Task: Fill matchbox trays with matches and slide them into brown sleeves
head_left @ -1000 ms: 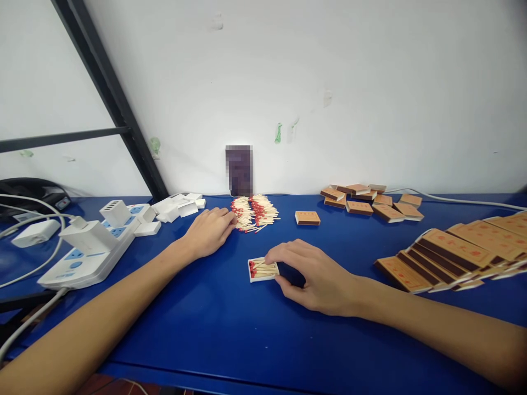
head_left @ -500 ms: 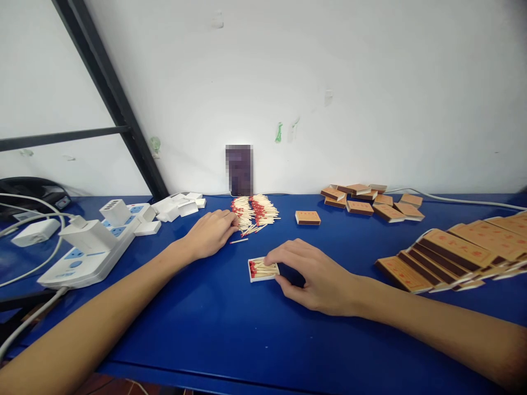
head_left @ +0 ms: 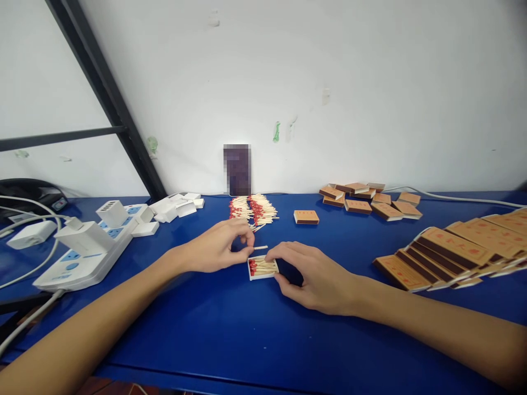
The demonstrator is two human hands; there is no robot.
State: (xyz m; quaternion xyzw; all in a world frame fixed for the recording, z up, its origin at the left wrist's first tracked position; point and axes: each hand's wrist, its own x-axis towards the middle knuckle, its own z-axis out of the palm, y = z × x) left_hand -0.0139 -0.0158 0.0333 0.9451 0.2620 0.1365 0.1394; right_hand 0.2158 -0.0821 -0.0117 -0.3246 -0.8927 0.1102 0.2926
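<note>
A white matchbox tray [head_left: 262, 267] holding several red-tipped matches lies on the blue table [head_left: 230, 329]. My right hand [head_left: 317, 277] grips the tray's right end with thumb and fingers. My left hand [head_left: 218, 249] pinches a single match [head_left: 259, 248] just above the tray's far-left corner. A pile of loose matches [head_left: 252, 209] lies behind, near the wall.
A single closed matchbox [head_left: 306, 217] sits right of the pile. More matchboxes lie heaped at the back right [head_left: 370, 198] and fanned out at the right edge [head_left: 461, 249]. At the left stand a power strip [head_left: 82, 249] with chargers and cables and small white trays [head_left: 177, 206]. A dark blurred object [head_left: 237, 169] leans on the wall.
My left hand left the match pile and came toward the tray with one match pinched in its fingers. My right hand stayed on the tray.
</note>
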